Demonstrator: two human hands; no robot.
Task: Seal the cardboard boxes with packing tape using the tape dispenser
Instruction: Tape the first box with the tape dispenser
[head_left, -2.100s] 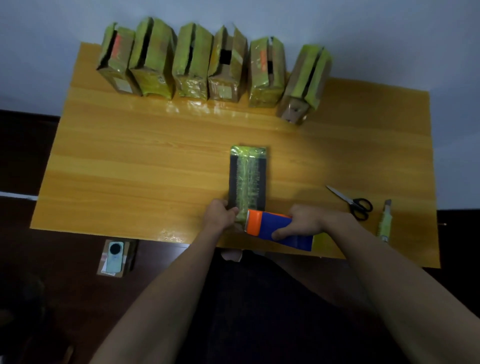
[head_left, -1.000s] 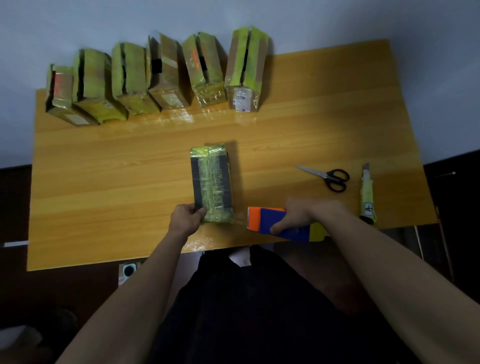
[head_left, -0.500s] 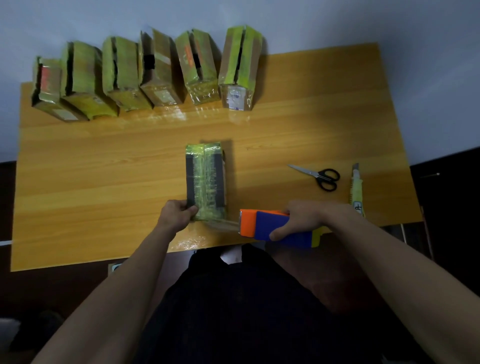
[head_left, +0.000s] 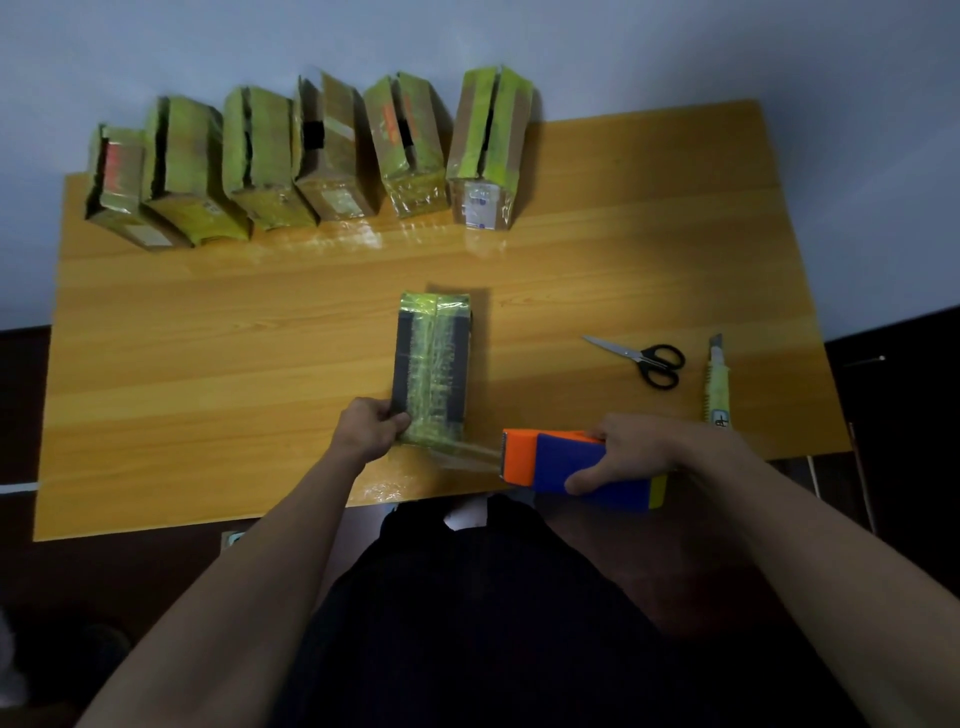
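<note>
A small cardboard box (head_left: 432, 364) wrapped in yellow-green tape lies lengthwise on the wooden table (head_left: 208, 364). My left hand (head_left: 370, 427) grips its near left corner. In my right hand (head_left: 631, 451) is the orange and blue tape dispenser (head_left: 569, 464), held just right of the box's near end at the table's front edge. A clear strip of tape (head_left: 465, 453) stretches from the dispenser's orange mouth to the near end of the box.
Several taped boxes (head_left: 311, 156) stand in a row along the table's far edge. Black-handled scissors (head_left: 644, 358) and a yellow utility knife (head_left: 718, 382) lie to the right. A wall rises behind the table.
The dispenser has moved from the box's near end out to the right, drawing a strip of tape after it. My left hand stays on the box's near left corner.
</note>
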